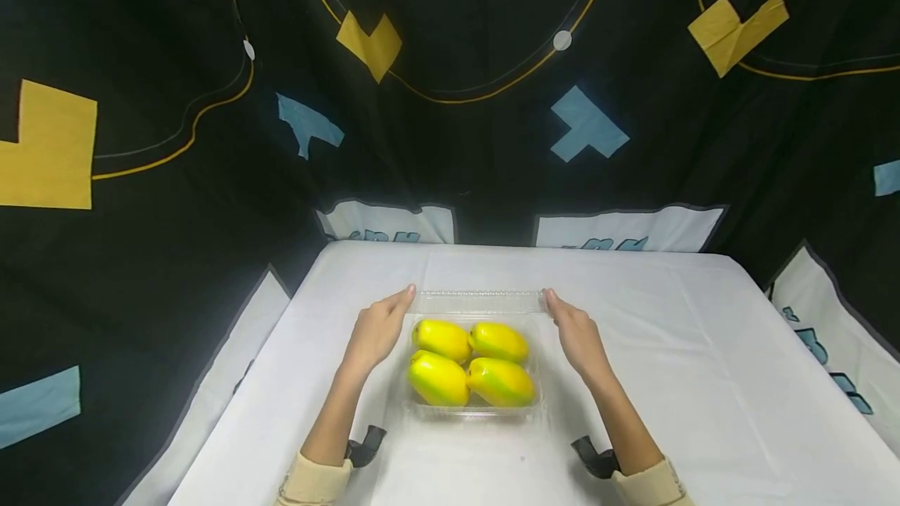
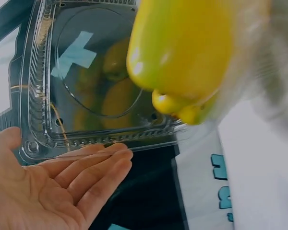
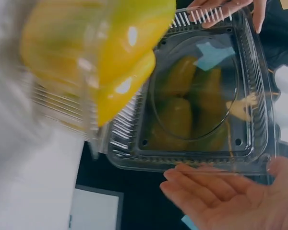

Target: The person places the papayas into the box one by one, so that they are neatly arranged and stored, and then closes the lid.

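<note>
A clear plastic hinged container lies on the table with several yellow-green mangoes in its base. Its see-through lid stands raised at the far side, mango reflections showing on it in both wrist views. My left hand holds the lid's left edge, thumb near a corner and fingers extended along the rim. At the right edge, my right hand pinches the lid between thumb and outstretched fingers. In the left wrist view, a mango looms close to the camera.
A white cloth covers the table. Behind it hangs a dark curtain with yellow and blue patches. Black wrist straps sit on both forearms, just short of the container.
</note>
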Tool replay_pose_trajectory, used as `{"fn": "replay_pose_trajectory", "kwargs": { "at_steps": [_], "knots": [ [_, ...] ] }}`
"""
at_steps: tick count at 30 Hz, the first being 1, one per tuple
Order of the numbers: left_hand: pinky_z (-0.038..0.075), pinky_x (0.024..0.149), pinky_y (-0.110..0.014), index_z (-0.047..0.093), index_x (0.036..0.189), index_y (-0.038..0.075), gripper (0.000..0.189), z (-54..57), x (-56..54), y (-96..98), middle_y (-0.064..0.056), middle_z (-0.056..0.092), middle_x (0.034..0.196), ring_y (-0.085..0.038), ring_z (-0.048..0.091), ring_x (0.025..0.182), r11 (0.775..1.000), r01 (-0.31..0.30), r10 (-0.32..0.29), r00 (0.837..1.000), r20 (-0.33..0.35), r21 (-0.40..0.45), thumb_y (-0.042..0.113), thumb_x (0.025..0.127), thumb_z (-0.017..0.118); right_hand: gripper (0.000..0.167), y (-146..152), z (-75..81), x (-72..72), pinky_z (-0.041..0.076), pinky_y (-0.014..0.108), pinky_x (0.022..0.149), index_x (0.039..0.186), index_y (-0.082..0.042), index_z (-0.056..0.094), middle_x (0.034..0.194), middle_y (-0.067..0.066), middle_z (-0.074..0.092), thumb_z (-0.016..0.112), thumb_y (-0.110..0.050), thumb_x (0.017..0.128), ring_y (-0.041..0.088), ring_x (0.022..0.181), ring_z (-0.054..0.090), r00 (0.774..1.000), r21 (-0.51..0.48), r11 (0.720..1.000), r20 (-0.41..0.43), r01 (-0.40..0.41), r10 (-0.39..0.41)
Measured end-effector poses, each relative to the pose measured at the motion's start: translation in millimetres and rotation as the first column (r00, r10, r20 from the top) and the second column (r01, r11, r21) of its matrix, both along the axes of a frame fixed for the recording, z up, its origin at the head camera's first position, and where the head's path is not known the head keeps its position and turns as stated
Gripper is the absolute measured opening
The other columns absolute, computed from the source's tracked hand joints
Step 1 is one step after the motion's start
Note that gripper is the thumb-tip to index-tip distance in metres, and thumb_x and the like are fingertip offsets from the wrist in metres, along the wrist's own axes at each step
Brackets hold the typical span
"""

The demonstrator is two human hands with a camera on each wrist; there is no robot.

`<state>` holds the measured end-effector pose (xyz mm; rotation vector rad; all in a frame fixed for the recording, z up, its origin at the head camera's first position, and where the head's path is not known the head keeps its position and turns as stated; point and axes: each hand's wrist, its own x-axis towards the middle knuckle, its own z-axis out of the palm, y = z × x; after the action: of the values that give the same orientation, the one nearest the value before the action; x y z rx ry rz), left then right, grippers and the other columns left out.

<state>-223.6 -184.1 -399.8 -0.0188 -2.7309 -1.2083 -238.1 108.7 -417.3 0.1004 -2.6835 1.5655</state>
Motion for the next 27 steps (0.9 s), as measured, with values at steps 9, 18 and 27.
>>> {"fn": "replay_pose_trajectory", "kwargs": {
  "at_steps": [9, 18, 27],
  "knots": [
    [0.037, 0.096, -0.054, 0.039, 0.140, 0.007, 0.068, -33.7, 25.9, 3.2, -0.016, 0.046, 0.135, -0.036, 0.045, 0.122, 0.999, 0.016, -0.015, 0.999, -0.045, 0.030, 0.057, 0.094, 0.030, 0.064, 4, -22.5, 25.5, 0.021, 0.047, 0.108, 0.142, -0.003, 0.032, 0.146, 0.008, 0.029, 0.025, -0.049, 0.099, 0.027, 0.134, 0.025, 0.988, -0.015, 0.990, -0.066, -0.140, 0.139],
    [0.028, 0.105, -0.049, 0.035, 0.142, 0.007, 0.058, -65.9, 44.9, 7.7, -0.011, 0.037, 0.143, -0.031, 0.034, 0.131, 0.982, -0.005, 0.011, 0.999, -0.031, 0.191, 0.044, 0.100, 0.020, 0.056, 1, -48.0, 43.1, 0.019, 0.050, 0.107, 0.144, -0.003, 0.025, 0.148, 0.009, 0.021, 0.028, -0.039, 0.101, 0.030, 0.134, 0.023, 0.982, -0.064, 0.984, -0.108, -0.165, 0.157],
    [0.023, 0.105, -0.055, 0.034, 0.143, 0.012, 0.055, -87.8, 59.9, 20.8, -0.013, 0.032, 0.146, -0.037, 0.028, 0.132, 0.943, -0.131, 0.125, 0.991, 0.039, 0.305, 0.043, 0.101, 0.018, 0.052, -4, -70.5, 60.4, 0.010, 0.048, 0.110, 0.147, -0.008, 0.018, 0.151, 0.009, 0.013, 0.021, -0.035, 0.103, 0.029, 0.138, 0.012, 0.988, -0.162, 0.976, -0.067, -0.148, 0.139]
  ]
}}
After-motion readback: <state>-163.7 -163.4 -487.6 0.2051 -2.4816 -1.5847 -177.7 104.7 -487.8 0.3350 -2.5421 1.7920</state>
